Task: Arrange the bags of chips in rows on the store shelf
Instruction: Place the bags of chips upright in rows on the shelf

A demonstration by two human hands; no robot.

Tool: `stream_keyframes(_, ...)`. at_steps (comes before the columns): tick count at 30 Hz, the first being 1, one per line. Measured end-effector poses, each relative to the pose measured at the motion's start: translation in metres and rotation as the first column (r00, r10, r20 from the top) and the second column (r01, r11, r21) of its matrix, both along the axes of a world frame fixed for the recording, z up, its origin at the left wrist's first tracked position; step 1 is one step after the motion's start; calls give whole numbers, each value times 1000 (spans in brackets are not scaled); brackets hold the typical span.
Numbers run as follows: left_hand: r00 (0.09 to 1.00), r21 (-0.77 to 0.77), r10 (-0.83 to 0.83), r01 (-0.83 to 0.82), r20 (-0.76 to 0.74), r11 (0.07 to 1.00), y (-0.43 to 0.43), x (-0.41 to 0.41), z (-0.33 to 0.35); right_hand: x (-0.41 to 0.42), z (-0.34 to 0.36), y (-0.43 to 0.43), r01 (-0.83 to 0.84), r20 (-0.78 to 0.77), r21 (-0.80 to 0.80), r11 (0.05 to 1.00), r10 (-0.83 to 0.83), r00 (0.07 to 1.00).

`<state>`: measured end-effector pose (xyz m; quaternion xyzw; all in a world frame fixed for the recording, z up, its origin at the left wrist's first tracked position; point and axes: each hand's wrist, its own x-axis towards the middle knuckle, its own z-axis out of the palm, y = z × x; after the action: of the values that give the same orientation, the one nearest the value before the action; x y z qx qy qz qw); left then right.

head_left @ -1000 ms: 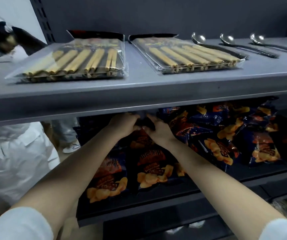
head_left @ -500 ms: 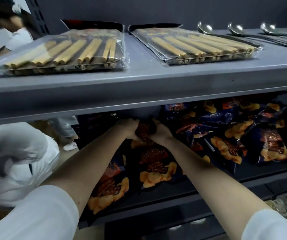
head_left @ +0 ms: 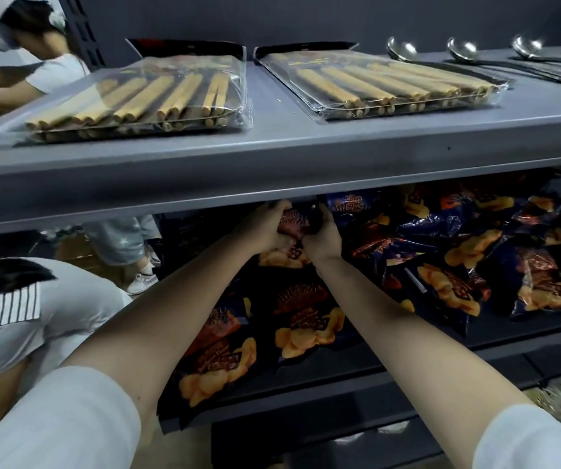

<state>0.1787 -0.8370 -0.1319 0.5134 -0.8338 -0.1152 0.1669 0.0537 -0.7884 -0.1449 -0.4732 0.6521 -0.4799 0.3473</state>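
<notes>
Both my arms reach under the upper shelf into the lower shelf [head_left: 356, 394]. My left hand [head_left: 265, 228] and my right hand [head_left: 323, 236] grip one dark chip bag [head_left: 297, 221] from either side, far back near the shelf's underside. Below it two more bags lie flat in a line: one in the middle [head_left: 306, 319] and one at the front left edge [head_left: 218, 363]. To the right, several blue and orange chip bags [head_left: 458, 265] lie in a loose heap.
The grey upper shelf [head_left: 272, 157] carries two clear packs of biscuit sticks [head_left: 143, 99] and three metal spoons [head_left: 475, 59]. A person in white crouches at the left [head_left: 52, 316], and another leans in at the top left [head_left: 28, 35].
My hands have closed in on the bag at the back and drawn it slightly up and toward me. The camera has moved closer and lower.
</notes>
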Motion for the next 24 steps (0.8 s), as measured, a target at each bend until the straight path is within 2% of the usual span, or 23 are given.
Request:
stream_keyframes(4, 986, -129, 79, -98, -144, 987, 11, -6, 18, 3, 17, 3, 32, 36, -119, 992, -28, 999)
stream_keyframes(7, 940, -154, 185, -235, -285, 960, 19, -7, 28, -3, 30, 6, 40, 9, -179, 983, -39, 999)
stream_keyframes(9, 855, -102, 229, -309, -466, 945, 21, -6, 33, -8, 36, 10, 36, -6, -209, 977, -38, 999)
stream_keyframes(12, 660, 58, 280, -338, -697, 939, 29, -2, 41, -17, 41, 22, 37, 67, -230, 972, -22, 998)
stream_keyframes(15, 524, 240, 322, -221, -788, 946, 42, 2, 43, -24, 39, 38, 8, 167, -233, 972, 32, 985)
stream_keyframes(18, 424, 461, 407, 28, -809, 887, 60, 5, 45, -26, 33, 59, -53, 301, -257, 965, 133, 944)
stream_keyframes(20, 405, 500, 417, 120, -813, 858, 73, 9, 44, -30, 27, 71, -82, 379, -267, 960, 182, 907)
stream_keyframes(24, 365, 528, 442, 183, -819, 829, 92, 15, 34, -43, 20, 86, -164, 501, -194, 967, 242, 831)
